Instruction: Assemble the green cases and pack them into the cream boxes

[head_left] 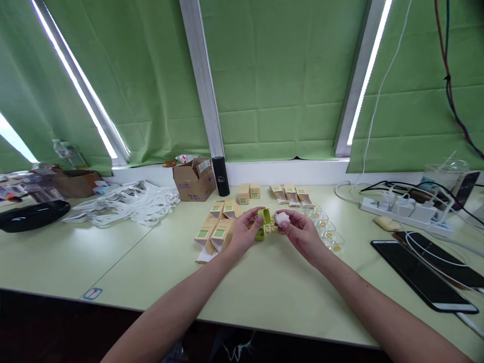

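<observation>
White piece just right of the opened green case

Nearest us, two bare forearms [181,302] reach in over the pale table [264,297], and a black phone [419,272] lies to the right, well apart from the hands. Farther in, we see the left hand [243,233] half curled, its thumb and fingers closed on the left side of a small green case [266,216]. The case is open, one half raised and the other lower and nearer us, so we read its length as running roughly near to far.

Across a narrow gap, the right hand [304,238] pinches a small white piece [282,218] between thumb and fingertips. As we judge it, the sideways relation matters most: the piece lies to the right of the case, about level with the raised half, seemingly not touching. We cannot tell its long axis, as the fingers cover part of it.

Small cartons [206,233] stand beside the left hand and clear containers [328,234] beside the right. Beyond them we find a cardboard box [194,184] and a black cylinder [221,176], with green curtains [280,75] behind
</observation>
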A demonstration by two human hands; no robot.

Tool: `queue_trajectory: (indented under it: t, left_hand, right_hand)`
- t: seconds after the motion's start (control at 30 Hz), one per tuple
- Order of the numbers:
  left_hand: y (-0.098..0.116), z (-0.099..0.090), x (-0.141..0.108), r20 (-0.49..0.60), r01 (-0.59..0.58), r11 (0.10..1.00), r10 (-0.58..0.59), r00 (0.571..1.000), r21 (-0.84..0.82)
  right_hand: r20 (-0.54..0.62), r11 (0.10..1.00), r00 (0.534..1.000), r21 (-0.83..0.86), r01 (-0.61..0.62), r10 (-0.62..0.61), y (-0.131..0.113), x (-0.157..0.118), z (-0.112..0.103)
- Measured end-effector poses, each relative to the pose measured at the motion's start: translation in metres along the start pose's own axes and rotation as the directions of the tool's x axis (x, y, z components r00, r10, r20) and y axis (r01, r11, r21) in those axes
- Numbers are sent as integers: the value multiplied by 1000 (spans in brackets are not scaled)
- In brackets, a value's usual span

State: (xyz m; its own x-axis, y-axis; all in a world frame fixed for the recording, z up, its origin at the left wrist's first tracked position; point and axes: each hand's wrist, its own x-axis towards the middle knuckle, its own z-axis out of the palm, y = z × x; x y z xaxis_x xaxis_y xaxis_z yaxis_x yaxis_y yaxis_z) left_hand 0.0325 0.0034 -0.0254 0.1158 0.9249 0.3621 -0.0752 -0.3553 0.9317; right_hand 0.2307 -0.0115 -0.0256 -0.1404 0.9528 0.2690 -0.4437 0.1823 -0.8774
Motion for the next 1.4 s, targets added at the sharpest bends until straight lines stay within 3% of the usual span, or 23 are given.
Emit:
queue_trajectory:
  t: [0.27,0.5,0.77,1.07,1.4]
  left_hand:
    - [-6,-2,1,15,-71,967,69,997,243]
    - [-10,-3,0,11,-110,926,114,993,360]
    - [-8,-1,-1,7,-100,915,106,994,390]
    - [0,1,-4,16,-107,901,110,994,420]
    - [-1,4,-5,72,-117,932,98,993,344]
  right_hand:
    - [-108,998,994,-59,-14,8,3,5,0]
    - [-70,973,997,-230,20,-37,3,3,1]
    - [-20,933,998,-358,49,-60,5,3,-2]
    - [-4,931,997,-358,75,-82,8,3,-1]
    - [3,938,994,-331,105,-110,13,2,1]
